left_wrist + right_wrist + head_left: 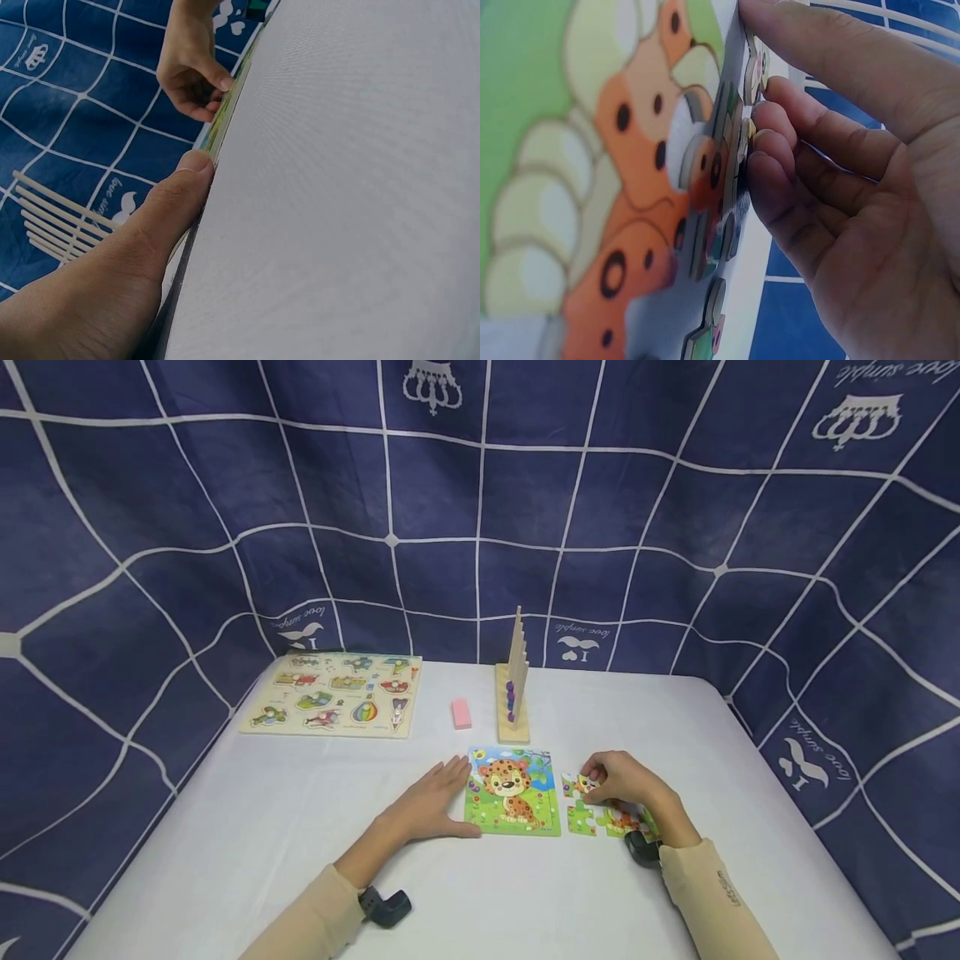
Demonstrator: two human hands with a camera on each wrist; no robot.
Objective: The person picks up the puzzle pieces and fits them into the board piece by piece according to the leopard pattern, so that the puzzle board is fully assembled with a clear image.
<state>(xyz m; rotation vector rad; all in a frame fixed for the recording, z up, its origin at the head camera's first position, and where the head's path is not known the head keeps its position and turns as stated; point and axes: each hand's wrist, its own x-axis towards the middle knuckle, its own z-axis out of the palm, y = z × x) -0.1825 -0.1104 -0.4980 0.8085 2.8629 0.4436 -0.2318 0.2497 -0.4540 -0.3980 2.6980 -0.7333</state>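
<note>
A jigsaw board (pixel 512 793) with a cartoon leopard cub lies on the table in the head view. My left hand (pixel 433 806) rests at its left side, fingers straight, the thumb spread along the near corner. To the right of the board, my right hand (pixel 624 778) bends over loose puzzle pieces and pinches a puzzle piece (pixel 584 786) showing part of the cub's face. Close below lie a green piece (pixel 581 820) and an orange-spotted piece (pixel 621 821), partly under the hand. In the right wrist view the thumb and curled fingers (pixel 774 142) stand at the pieces' edges.
A pink block (pixel 461 714) lies behind the board, beside a wooden stand (pixel 513 733) with upright rods and purple beads. At the back left is a vehicle peg puzzle (pixel 330 695). A blue checked curtain (pixel 570 510) hangs round the white table (pixel 525 902).
</note>
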